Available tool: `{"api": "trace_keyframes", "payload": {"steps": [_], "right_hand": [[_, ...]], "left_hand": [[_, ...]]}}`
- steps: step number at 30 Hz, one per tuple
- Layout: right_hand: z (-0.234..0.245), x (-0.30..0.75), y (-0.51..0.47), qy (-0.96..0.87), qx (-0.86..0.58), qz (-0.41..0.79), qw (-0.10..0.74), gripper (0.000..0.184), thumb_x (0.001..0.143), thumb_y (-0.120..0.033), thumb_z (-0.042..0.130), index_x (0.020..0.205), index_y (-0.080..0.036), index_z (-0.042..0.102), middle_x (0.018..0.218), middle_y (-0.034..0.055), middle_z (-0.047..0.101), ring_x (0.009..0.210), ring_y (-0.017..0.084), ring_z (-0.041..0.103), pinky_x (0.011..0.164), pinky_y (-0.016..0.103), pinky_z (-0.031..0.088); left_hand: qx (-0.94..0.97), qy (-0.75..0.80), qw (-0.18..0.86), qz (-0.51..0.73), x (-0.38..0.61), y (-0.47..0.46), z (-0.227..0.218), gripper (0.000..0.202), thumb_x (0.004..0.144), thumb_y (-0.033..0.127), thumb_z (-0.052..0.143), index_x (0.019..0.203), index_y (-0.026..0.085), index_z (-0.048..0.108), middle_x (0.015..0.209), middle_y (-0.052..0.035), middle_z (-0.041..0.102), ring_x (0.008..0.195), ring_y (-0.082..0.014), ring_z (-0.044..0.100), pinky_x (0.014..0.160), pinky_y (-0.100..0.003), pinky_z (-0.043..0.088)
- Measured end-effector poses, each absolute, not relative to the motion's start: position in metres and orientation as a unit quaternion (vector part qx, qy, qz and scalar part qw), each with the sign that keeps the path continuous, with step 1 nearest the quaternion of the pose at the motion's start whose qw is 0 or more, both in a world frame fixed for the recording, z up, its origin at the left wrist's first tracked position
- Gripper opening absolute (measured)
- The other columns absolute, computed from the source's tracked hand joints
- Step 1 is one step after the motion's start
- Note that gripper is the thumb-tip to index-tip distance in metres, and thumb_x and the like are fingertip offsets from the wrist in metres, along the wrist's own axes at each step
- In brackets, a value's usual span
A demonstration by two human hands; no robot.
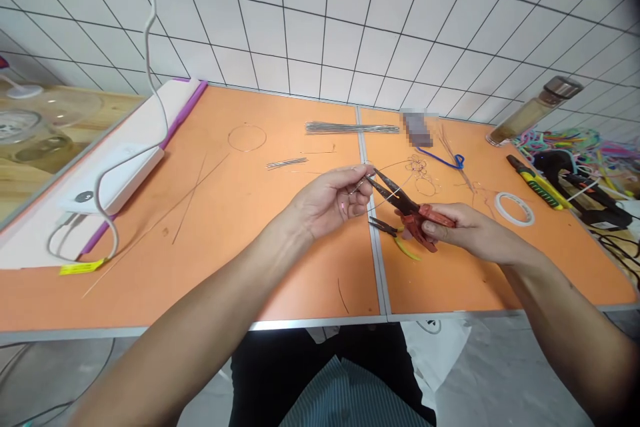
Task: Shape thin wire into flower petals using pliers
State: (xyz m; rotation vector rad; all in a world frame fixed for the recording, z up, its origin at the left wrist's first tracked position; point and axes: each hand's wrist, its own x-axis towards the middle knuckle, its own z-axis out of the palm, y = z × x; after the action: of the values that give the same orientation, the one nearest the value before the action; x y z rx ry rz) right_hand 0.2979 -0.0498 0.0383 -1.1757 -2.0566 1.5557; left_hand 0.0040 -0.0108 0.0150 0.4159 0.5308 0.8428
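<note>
My left hand point(340, 199) has thumb and fingertips pinched on a thin silvery wire point(358, 185), above the orange tabletop point(300, 273) near its grey seam point(378, 280). My right hand point(467, 232) is wrapped round red-handled, dark-metal long-nose pliers point(406, 203), jaws parted, tips at my left fingertips; whether they touch the wire, cannot tell. Beyond lies a straight bundle of silvery metal wires point(345, 128).

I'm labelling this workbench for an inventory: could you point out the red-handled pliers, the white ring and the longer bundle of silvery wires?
Red-handled pliers point(409, 207): head view, near the pivot.
White ring point(518, 221): head view, lower part of its band.
Longer bundle of silvery wires point(345, 128): head view, mid-length.
</note>
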Motion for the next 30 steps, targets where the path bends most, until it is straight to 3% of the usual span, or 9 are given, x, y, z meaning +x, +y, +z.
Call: {"api": "trace_keyframes", "payload": {"steps": [14,18,30], "right_hand": [[0.041,0.280,-0.047,-0.719,-0.395,0.550,0.156,0.027,0.113,-0.046,0.059,0.117,-0.021,0.070,0.097,0.0042,0.067,0.077,0.015,0.059,0.074,0.032,0.048],[0.039,0.276,-0.046,-0.713,-0.393,0.556,0.165,0.028,0.113,-0.047,0.060,0.116,-0.021,0.070,0.107,0.0073,0.071,0.078,0.015,0.060,0.075,0.032,0.050],[0.037,0.269,-0.044,-0.711,-0.390,0.555,0.185,0.031,0.111,-0.048,0.063,0.112,-0.019,0.072,0.103,0.0080,0.072,0.076,0.016,0.061,0.072,0.032,0.050]], "left_hand": [[0.214,0.257,0.859,0.387,0.011,-0.015,0.014,0.027,0.105,0.013,0.052,0.088,0.011,0.073,0.065,-0.0039,0.067,0.050,-0.0090,0.061,0.050,-0.019,0.049],[0.221,0.268,0.856,0.384,0.012,-0.017,0.015,0.026,0.103,0.012,0.054,0.085,0.011,0.072,0.066,-0.0038,0.067,0.051,-0.0088,0.061,0.052,-0.019,0.050],[0.226,0.293,0.850,0.375,0.015,-0.020,0.018,0.030,0.103,0.012,0.054,0.078,0.011,0.071,0.062,-0.0024,0.065,0.051,-0.0079,0.059,0.052,-0.019,0.046]]}}
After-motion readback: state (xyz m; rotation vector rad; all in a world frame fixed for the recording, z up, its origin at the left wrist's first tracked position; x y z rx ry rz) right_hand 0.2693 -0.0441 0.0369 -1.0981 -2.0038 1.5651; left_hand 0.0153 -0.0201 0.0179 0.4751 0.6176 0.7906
